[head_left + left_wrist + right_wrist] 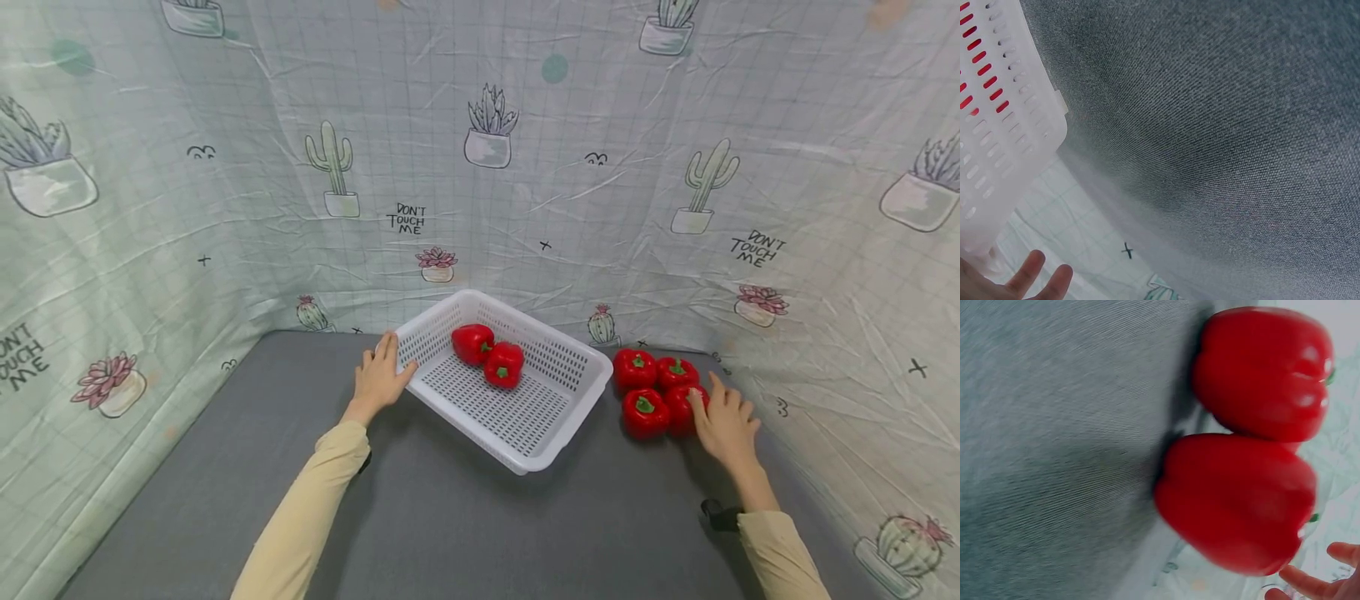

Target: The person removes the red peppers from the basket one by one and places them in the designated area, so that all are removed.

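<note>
My left hand [377, 379] rests at the left corner of a white perforated plastic basket [457, 408], its thumb over the rim. In the left wrist view, two extended fingers [1030, 275] show beside the basket wall [997, 150]. Two red bell peppers [473, 343] lie together inside the basket. My right hand [727, 425] is at the front right pepper [681, 408] of a cluster, thumb over its top and other fingers spread along its far right side. In the right wrist view, the fingertips [1300, 581] are right at the nearer pepper [1235, 503], not curled round it.
Three more red bell peppers [645, 414] stand close against that one, green stems up, right of the basket. Everything sits on a dark grey cloth-covered table [465, 533]. A cactus-printed fabric sheet [525, 208] rises behind and along both sides.
</note>
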Available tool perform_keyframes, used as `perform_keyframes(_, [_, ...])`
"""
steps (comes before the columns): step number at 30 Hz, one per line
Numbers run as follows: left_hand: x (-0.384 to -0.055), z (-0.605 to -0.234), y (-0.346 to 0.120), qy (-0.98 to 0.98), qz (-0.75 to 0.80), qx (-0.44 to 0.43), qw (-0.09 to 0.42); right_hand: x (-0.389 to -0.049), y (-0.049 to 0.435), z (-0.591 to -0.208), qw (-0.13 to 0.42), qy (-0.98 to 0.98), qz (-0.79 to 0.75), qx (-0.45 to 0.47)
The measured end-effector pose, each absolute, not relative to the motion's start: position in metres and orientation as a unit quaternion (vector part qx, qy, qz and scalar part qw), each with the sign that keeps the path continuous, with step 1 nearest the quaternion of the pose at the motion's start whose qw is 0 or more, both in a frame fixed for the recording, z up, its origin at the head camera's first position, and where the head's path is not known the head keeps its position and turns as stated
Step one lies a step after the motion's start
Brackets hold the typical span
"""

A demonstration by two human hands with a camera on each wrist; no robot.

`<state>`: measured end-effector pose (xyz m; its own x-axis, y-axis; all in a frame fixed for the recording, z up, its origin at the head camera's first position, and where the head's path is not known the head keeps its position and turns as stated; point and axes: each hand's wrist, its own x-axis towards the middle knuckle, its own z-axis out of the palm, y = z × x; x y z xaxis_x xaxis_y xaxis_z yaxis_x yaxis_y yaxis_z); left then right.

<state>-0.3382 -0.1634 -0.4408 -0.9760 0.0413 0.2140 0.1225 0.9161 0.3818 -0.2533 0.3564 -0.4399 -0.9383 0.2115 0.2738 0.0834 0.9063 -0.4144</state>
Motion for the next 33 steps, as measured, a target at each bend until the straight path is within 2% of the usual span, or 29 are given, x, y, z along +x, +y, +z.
perform_keyframes(15, [-0.340,-0.441,-0.163,-0.973,-0.204,-0.040,0.102,-0.251,0.317,-0.402,0.217,-0.959,0.182,-0.007])
perform_keyframes(33, [-0.338,-0.440,-0.162,-0.973,-0.202,-0.040,0.102,-0.272,0.260,-0.355,0.261,-0.948,0.166,0.069])
